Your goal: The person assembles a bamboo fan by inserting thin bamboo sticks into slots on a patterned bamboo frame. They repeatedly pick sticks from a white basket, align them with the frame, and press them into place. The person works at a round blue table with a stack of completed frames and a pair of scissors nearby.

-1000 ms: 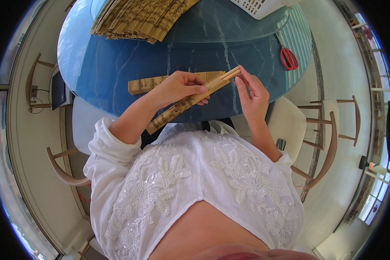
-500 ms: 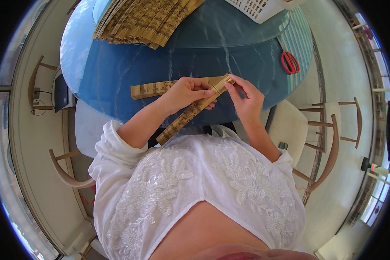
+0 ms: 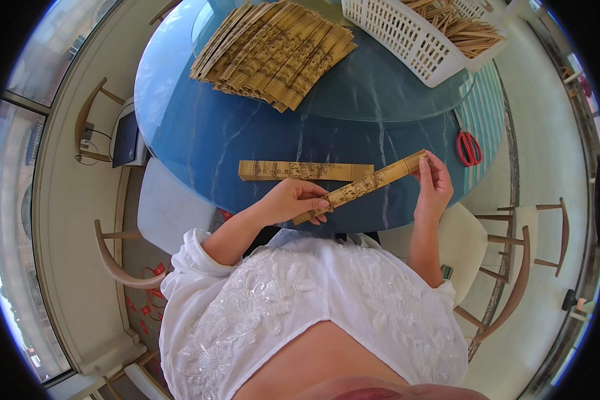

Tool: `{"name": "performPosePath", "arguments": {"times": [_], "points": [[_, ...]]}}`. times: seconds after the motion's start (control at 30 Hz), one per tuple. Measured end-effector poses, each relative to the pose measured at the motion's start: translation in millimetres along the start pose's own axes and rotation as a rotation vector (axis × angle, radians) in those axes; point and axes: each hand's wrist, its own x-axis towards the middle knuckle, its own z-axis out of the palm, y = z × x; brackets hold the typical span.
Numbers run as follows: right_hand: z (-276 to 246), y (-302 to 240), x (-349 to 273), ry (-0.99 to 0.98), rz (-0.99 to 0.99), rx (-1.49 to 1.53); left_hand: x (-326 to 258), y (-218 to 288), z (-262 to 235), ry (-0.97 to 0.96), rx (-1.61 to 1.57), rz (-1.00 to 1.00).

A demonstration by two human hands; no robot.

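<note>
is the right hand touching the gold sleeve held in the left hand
Touching: in the head view, the right hand pinches the upper end of the gold sleeve.

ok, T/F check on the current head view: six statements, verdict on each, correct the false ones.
1. The left hand and right hand both touch one gold paper sleeve. True.
2. The right hand is at the end nearest the body. False: it is at the far end; the left hand is close to the near end.
3. A second sleeve lies on the blue table. True.
4. The white basket holds paper sleeves. False: it holds wooden sticks.
5. The red-handled scissors lie to the right of the right hand. True.
6. The fanned pile of sleeves is right of the basket. False: it is left of it.
</note>
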Motion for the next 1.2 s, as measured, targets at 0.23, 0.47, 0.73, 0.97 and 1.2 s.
{"name": "performPosePath", "arguments": {"times": [0.23, 0.47, 0.73, 0.97, 1.2], "points": [[7, 7, 5, -0.021, 0.042, 0.049, -5, -9, 6, 0.116, -0.032, 0.029], [14, 29, 3, -0.115, -0.097, -0.030, -15, 45, -48, 0.496, 0.081, 0.421], [20, 36, 2, -0.165, -0.216, -0.214, -15, 150, -168, 1.163, 0.472, 0.493], [20, 33, 4, -0.153, -0.218, -0.298, 25, 158, -274, 1.124, 0.491, 0.375], [20, 35, 5, -0.138, -0.233, -0.299, 40, 150, -281, 1.094, 0.551, 0.278]]}}
